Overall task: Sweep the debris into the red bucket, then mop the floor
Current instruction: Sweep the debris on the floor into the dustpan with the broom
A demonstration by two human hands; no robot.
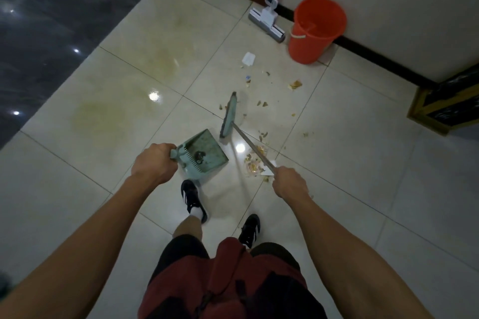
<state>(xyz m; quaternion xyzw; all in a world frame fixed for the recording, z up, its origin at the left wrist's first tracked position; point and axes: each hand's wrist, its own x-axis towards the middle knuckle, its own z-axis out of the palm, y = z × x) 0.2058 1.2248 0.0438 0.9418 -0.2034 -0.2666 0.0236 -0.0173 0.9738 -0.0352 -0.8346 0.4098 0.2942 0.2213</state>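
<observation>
Your two bare forearms reach out over dark red shorts (233, 285) and black-and-white sneakers (193, 199) planted on the glossy cream floor tiles (363, 163). Your left hand (153, 163) curls round the handle of a pale green plastic dustpan (202, 154), tilted just above your left foot, with a small dark clump lying in its tray. Your right hand (290, 184) grips the thin metal pole of a green-headed broom (229, 116), whose head rests on the tiles just beyond the dustpan's open edge.

Scattered brownish debris (255, 163) lies under the pole and trails away toward the wall, along with a white paper scrap (248, 59). Beyond it, a round red plastic bucket (317, 30) stands against the black skirting of the white wall (388, 8); only its bare inner wall shows, and the bottom is out of sight. Just left of it, a white flat-headed mop (268, 18) leans upright.

Open tile stretches to your left, marked by yellowish stains (160, 59), up to a dark polished floor strip (51, 21). To your right stands a wood-framed black box (448, 103).
</observation>
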